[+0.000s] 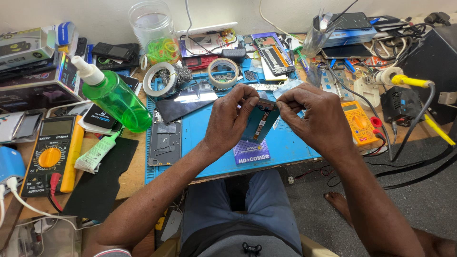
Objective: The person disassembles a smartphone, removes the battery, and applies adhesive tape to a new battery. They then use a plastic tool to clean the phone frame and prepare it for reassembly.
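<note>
Over the blue work mat [214, 143], both my hands hold an opened phone body [259, 123] with its teal inner side facing me. My left hand [228, 119] pinches its upper left edge with thumb and fingers. My right hand [314, 116] grips the upper right corner, fingertips pressed together at the top edge. Most of the phone's upper part is hidden behind my fingers.
A green spray bottle [116, 97], a grey phone back frame [164, 143], a dark screen panel [185, 102] and two tape rolls [223, 71] lie on the left and back. Multimeters [50, 152] [358, 121] sit on both sides. A soldering iron [409, 81] and cables crowd the right.
</note>
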